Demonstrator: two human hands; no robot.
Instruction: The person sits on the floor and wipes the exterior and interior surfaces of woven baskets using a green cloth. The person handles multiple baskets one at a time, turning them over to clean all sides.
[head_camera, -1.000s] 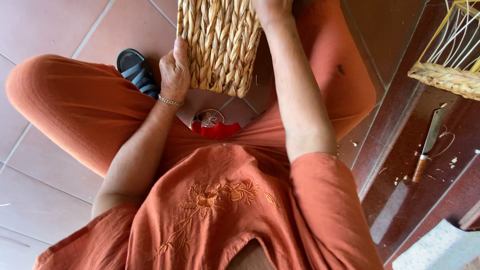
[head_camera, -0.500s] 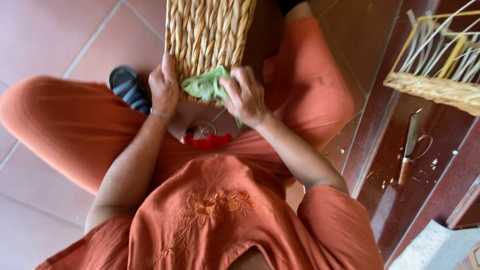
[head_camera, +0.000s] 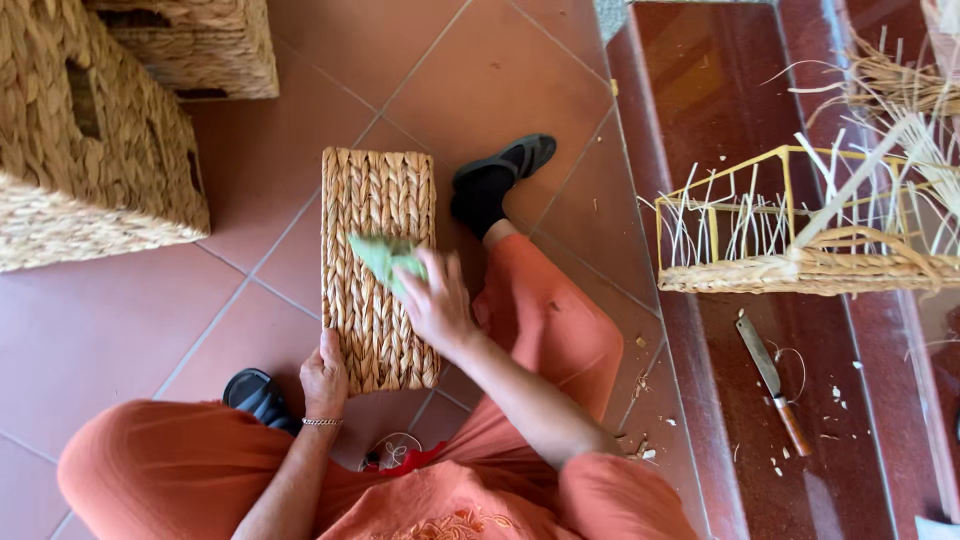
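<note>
You're in a home basket-weaving spot: terracotta tiled floor (head_camera: 120, 330), finished woven baskets (head_camera: 90, 150) upper left, half-woven frame (head_camera: 800, 270) and knife (head_camera: 772, 382) at right.

Woven basket (head_camera: 378, 265) lies on the floor (head_camera: 120, 320) centre; cloth (head_camera: 385, 258) on it. Two larger baskets (head_camera: 95, 140) far left. Unfinished frame basket (head_camera: 800, 235) right, knife (head_camera: 773, 382) near it.

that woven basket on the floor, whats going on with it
A person in orange clothes sits on the tiled floor with a narrow woven basket between their legs. The left hand grips its near end, and the right hand presses a green cloth against its woven surface. Larger woven baskets stand at the upper left. On the dark red step to the right sit a half-woven basket frame with loose strands sticking up and a knife among small scraps.
</note>
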